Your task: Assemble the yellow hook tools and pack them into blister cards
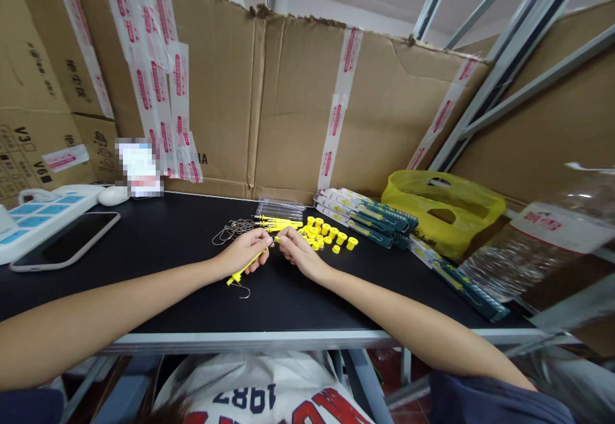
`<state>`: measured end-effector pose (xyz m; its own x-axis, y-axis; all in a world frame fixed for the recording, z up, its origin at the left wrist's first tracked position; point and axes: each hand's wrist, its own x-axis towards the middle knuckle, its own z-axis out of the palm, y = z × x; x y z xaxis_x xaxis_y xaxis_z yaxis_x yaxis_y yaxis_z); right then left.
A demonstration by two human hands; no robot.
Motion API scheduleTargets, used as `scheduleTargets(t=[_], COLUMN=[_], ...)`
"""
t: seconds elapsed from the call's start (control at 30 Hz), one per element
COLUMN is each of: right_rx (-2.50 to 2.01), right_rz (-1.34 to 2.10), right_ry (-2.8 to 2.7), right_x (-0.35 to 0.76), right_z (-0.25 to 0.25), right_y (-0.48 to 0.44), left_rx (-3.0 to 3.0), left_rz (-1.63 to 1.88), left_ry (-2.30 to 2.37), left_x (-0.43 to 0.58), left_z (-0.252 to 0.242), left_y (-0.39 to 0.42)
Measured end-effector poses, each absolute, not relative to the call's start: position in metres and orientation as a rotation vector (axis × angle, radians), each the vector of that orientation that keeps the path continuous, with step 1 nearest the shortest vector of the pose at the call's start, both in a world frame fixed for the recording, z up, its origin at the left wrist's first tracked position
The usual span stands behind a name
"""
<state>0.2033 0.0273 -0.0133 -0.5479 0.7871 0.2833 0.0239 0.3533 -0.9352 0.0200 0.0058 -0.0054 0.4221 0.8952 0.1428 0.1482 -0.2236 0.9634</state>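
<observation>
My left hand (246, 252) is curled round a yellow stick (235, 278), metal hook (248, 294) at its near end, above the table (187, 312). My right hand (300, 254), just beside, has fingertips pinched on a small yellow piece (277, 239), mostly hidden. Yellow caps (341, 238) beyond right hand; wire hooks (230, 232) beyond left.

The left hand (244, 251) hides part of the yellow stick (248, 264) from us. We cannot read the blurred white thing (139, 168). The right edge cuts off the clear bottle (560, 227).
</observation>
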Motion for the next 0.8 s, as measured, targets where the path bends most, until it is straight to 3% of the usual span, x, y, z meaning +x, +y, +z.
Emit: scheduleTargets(t=[0.8], right_rx=[-0.658], right_rz=[1.185], right_ry=[-1.926], right_x=[0.2075], right_z=[-0.0108], right_y=[0.0263], left_rx=[1.74], left_rz=[0.909], left_ry=[0.981], left_x=[0.0221], left_z=[0.0], left_y=[0.0015])
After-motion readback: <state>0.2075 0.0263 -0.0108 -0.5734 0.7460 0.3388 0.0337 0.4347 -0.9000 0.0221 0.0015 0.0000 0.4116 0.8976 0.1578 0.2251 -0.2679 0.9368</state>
